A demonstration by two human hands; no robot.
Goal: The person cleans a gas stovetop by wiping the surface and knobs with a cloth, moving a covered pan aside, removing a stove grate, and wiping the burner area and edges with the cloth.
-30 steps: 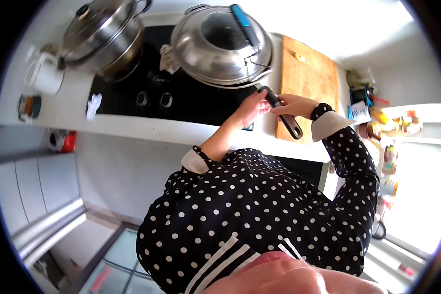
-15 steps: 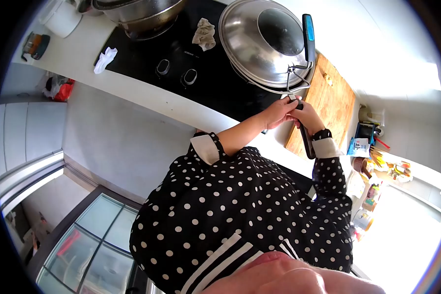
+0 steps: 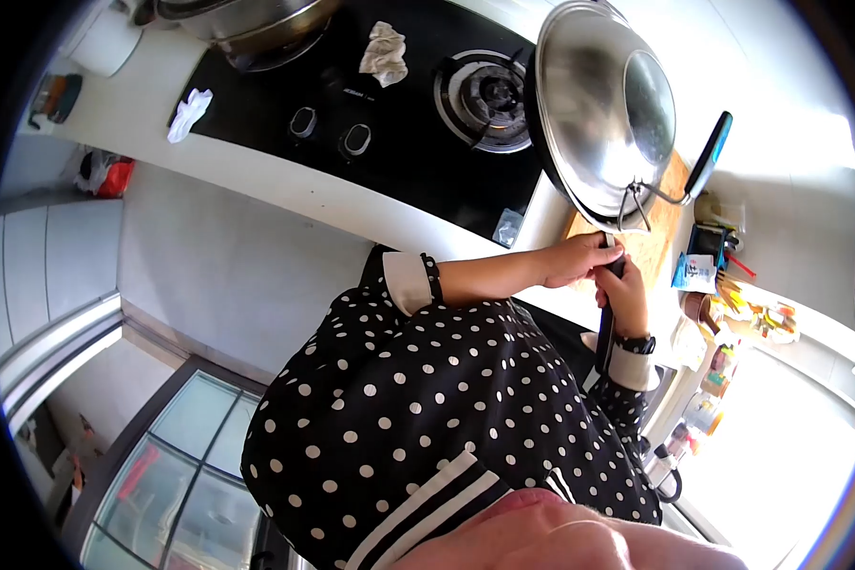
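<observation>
Two grips, head view: my left hand (image 3: 575, 260) and right hand (image 3: 626, 296) both clasp the black handle (image 3: 605, 331). Pan (image 3: 537, 119) held tilted (lid (image 3: 589, 104) on), right of the exposed burner (image 3: 483, 100), partly hiding the wooden board (image 3: 654, 249) from me.

Hands, two: left hand (image 3: 575, 261) and right hand (image 3: 629, 299). Handles, two: a black handle (image 3: 604, 332) within the fingers (image 3: 610, 255), and a black-and-blue handle (image 3: 710, 158) beyond them to the right. Just beyond the fingers: one pan (image 3: 536, 123) and one lid (image 3: 587, 109). Beyond and left of the fingers: one burner (image 3: 494, 93) in view; two knobs, nearer knob (image 3: 356, 140) and farther knob (image 3: 303, 122); two crumpled cloths, beige cloth (image 3: 384, 54) and white cloth (image 3: 190, 115); one pot (image 3: 271, 28), partly cropped. Beyond the fingers: one board (image 3: 657, 233), partly hidden.
</observation>
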